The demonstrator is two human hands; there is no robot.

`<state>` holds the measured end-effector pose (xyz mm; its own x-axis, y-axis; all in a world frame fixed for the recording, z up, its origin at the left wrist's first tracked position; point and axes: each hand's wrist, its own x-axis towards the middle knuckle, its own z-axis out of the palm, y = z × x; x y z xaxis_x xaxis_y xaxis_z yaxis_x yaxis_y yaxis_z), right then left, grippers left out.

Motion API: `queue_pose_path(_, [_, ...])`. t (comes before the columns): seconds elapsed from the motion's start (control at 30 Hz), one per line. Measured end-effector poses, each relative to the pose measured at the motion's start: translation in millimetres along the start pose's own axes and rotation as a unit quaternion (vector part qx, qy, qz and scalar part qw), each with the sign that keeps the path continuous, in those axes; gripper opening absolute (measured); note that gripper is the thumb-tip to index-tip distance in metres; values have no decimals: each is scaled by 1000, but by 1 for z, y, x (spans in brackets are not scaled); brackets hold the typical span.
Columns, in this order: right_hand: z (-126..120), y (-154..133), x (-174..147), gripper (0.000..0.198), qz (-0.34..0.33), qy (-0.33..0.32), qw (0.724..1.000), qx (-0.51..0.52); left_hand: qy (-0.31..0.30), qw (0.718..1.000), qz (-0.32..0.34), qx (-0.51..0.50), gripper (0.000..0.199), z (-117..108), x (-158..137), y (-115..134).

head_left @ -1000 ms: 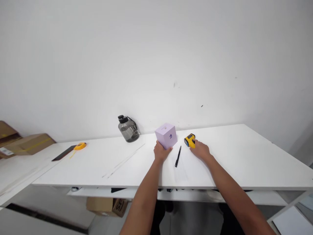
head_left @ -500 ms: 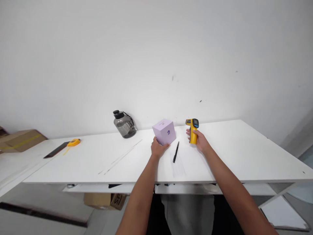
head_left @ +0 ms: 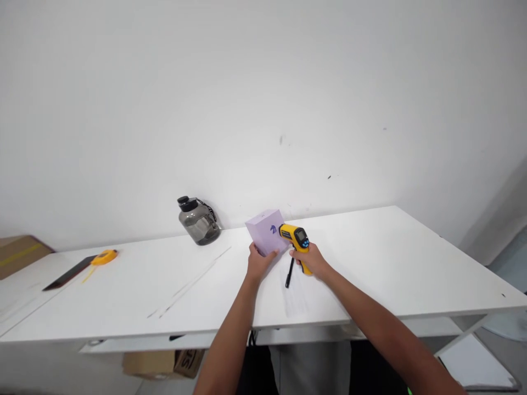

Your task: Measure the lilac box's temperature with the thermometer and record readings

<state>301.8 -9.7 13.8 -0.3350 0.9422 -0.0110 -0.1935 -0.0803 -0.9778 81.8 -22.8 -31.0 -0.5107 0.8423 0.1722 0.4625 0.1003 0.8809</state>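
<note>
My left hand (head_left: 259, 262) grips the lower left of a light purple box (head_left: 263, 233) with a dark horse-head mark on its side. The box is tilted over the white table. My right hand (head_left: 310, 258) is wrapped round the handle of a yellow and black infrared thermometer (head_left: 294, 235), its nose pointing left at the box's marked side. Whether nose and box touch, I cannot tell. Below the thermometer lies a black pen (head_left: 290, 274), its upper end partly hidden by my right hand, on a faint clear sheet (head_left: 295, 302).
A grey see-through water jug (head_left: 200, 222) stands against the wall, left of the box. Farther left are a yellow tape measure (head_left: 105, 257), a dark flat strip (head_left: 69, 273) and a cardboard box (head_left: 22, 255). Another carton (head_left: 152, 362) is under the white table (head_left: 382, 263).
My right hand has brought the thermometer left, up to the box, and turned its nose toward it. The box has tilted in my left hand. The view has shifted slightly right.
</note>
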Motion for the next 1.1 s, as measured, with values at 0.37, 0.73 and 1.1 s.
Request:
queue_pose_path(0.37, [10, 14, 0, 34, -2, 16, 1000, 14, -36, 997, 30, -67, 97, -1, -3, -6])
queue_pose_path(0.73, [6, 21, 5, 38, -12, 21, 1000, 11, -19, 997, 56, 53, 102, -2, -9, 6])
queue_pose_path(1.1, [6, 18, 4, 41, -7, 14, 1000, 17, -28, 997, 57, 37, 102, -1, -11, 10])
